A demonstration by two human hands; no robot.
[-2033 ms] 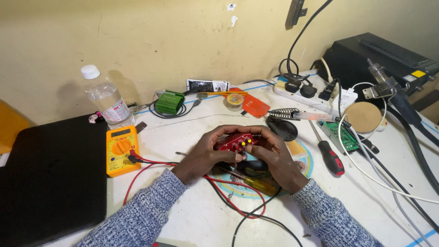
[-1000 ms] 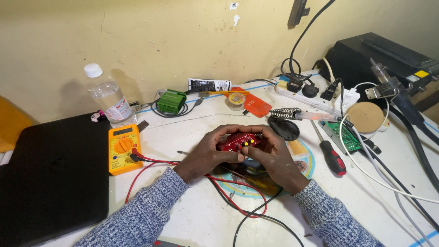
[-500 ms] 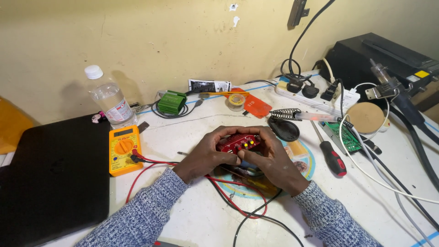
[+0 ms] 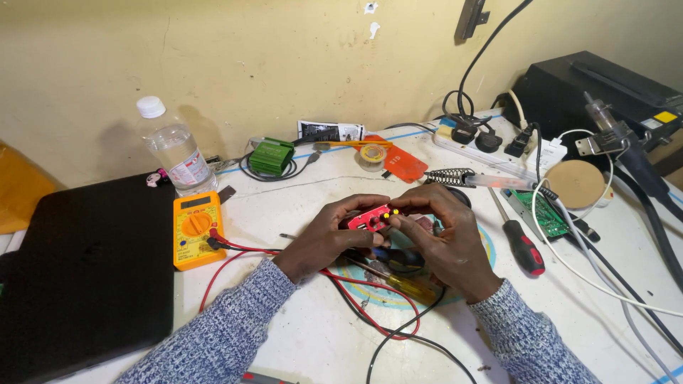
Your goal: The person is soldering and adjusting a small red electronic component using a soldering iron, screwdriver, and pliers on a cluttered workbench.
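Note:
Both of my hands hold a small red circuit board (image 4: 371,218) with yellow buttons above the white table (image 4: 299,341). My left hand (image 4: 327,238) grips its left end with thumb and fingers. My right hand (image 4: 445,238) pinches its right end. Under my hands lie a yellow-handled screwdriver (image 4: 405,286) and red and black test leads (image 4: 356,306). The leads run to a yellow multimeter (image 4: 194,227) at the left.
A black laptop (image 4: 78,277) lies far left, a water bottle (image 4: 173,149) behind the multimeter. A red-handled screwdriver (image 4: 521,242), green circuit board (image 4: 541,213), soldering iron stand (image 4: 455,178), power strip (image 4: 498,142), solder reel (image 4: 371,156) and black box (image 4: 597,92) crowd the right.
The red board has been tilted up and turned, so its edge and yellow buttons now face me. My hands stay in the same place.

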